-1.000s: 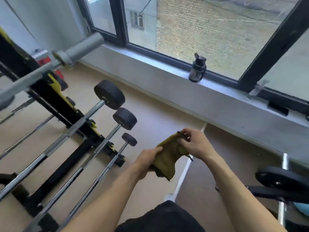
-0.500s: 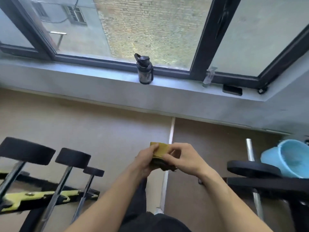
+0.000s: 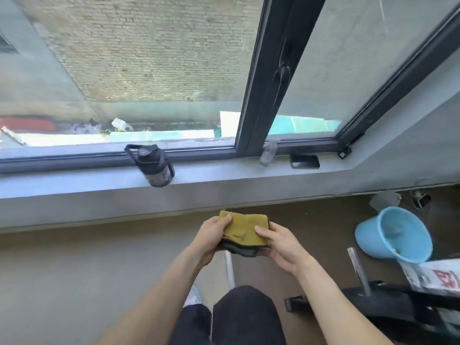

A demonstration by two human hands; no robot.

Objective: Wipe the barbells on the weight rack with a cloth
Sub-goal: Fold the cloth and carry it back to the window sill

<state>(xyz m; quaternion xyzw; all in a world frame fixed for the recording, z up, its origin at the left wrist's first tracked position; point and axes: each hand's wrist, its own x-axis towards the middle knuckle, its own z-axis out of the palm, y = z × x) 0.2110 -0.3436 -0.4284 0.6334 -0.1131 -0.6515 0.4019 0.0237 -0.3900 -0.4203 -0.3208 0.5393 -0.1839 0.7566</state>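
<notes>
One cloth (image 3: pixel 245 229), folded, gripped by left hand (image 3: pixel 211 236), right hand (image 3: pixel 282 246).

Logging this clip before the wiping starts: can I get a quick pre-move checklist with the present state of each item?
1. Cloth in hand: ok, the left hand and right hand both hold it.
2. Cloth folded into a pad: ok, yellow face up, dark layer beneath.
3. Barbells and rack in view: not ok, the camera faces the windowsill.
4. Cloth damp: cannot tell.
5. Blue bucket within reach: ok, on the floor to the right.
</notes>
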